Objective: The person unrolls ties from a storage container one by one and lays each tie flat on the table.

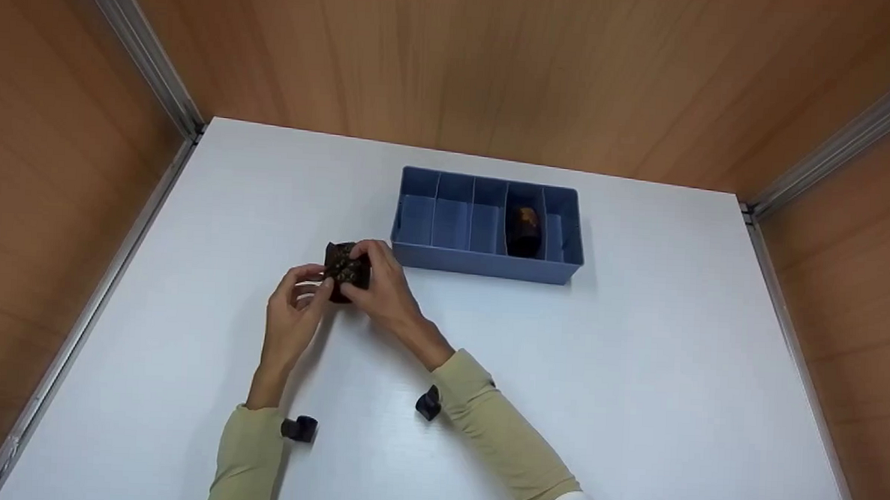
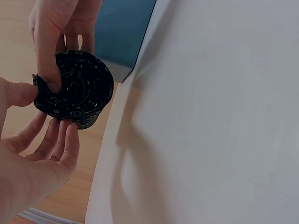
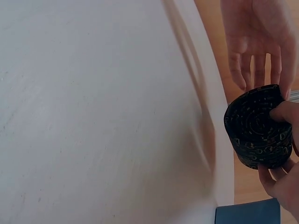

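Note:
A dark, small-patterned necktie (image 1: 337, 256), rolled into a thick coil, is held between both hands above the white table, left of the blue box. My right hand (image 1: 387, 289) grips the roll with its thumb inside the rim and fingers round the outside. The left hand (image 1: 291, 322) pinches the roll's edge at a loose flap, thumb on top and fingertips underneath. In the left wrist view the spiral layers of the necktie (image 2: 81, 86) face the camera. The right wrist view shows the patterned side of the same necktie (image 3: 264, 149).
A blue divided box (image 1: 482, 264) stands toward the back of the white table (image 1: 635, 363). In its second compartment from the right lies another dark roll (image 1: 523, 235) with an orange patch. Wooden panels (image 1: 461, 63) rise behind and at both sides.

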`<state>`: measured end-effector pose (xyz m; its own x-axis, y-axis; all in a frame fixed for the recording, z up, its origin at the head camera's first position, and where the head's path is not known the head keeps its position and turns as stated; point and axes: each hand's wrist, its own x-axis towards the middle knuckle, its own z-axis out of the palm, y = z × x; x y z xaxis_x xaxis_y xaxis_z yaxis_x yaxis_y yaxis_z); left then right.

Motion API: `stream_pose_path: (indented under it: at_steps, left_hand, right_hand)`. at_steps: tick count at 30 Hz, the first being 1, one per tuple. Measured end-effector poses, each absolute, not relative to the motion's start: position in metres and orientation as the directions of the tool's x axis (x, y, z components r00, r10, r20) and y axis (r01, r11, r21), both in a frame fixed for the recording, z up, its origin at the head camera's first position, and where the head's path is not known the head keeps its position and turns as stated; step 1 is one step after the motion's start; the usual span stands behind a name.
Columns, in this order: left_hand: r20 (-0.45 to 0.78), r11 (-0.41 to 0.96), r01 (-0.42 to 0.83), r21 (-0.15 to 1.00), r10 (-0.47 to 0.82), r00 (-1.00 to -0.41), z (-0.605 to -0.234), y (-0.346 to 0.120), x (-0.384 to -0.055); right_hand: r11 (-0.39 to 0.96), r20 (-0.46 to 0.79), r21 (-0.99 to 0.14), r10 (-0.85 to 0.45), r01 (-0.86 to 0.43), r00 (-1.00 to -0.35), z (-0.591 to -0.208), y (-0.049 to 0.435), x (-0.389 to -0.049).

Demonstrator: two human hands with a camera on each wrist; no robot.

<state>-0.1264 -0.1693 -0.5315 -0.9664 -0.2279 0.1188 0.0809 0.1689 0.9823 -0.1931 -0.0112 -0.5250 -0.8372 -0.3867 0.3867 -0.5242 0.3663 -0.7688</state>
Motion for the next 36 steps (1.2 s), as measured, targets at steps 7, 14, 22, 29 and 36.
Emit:
stream_pose_path:
  at_steps: [7, 14, 22, 29, 36]
  left_hand:
    - [0.095, 0.163, 0.059, 0.985, -0.225, -0.97, -0.534, -0.174, -0.127]
    - [0.052, 0.164, 0.017, 0.986, -0.209, -0.977, -0.534, -0.177, -0.126]
    - [-0.005, 0.197, -0.046, 0.979, -0.206, -0.979, -0.538, -0.182, -0.126]
    - [-0.022, 0.218, -0.071, 0.973, -0.22, -0.975, -0.541, -0.186, -0.126]
    - [-0.057, 0.213, -0.106, 0.971, -0.223, -0.973, -0.543, -0.19, -0.126]
  right_hand:
    - [0.401, 0.363, -0.762, -0.387, -0.509, -0.848, -0.526, -0.016, -0.192]
    - [0.427, 0.347, -0.748, -0.402, -0.508, -0.848, -0.529, -0.019, -0.19]
    - [0.441, 0.337, -0.728, -0.435, -0.524, -0.835, -0.53, -0.022, -0.187]
    - [0.473, 0.301, -0.712, -0.463, -0.519, -0.834, -0.53, -0.026, -0.184]
    - [0.481, 0.278, -0.705, -0.489, -0.521, -0.827, -0.529, -0.027, -0.182]
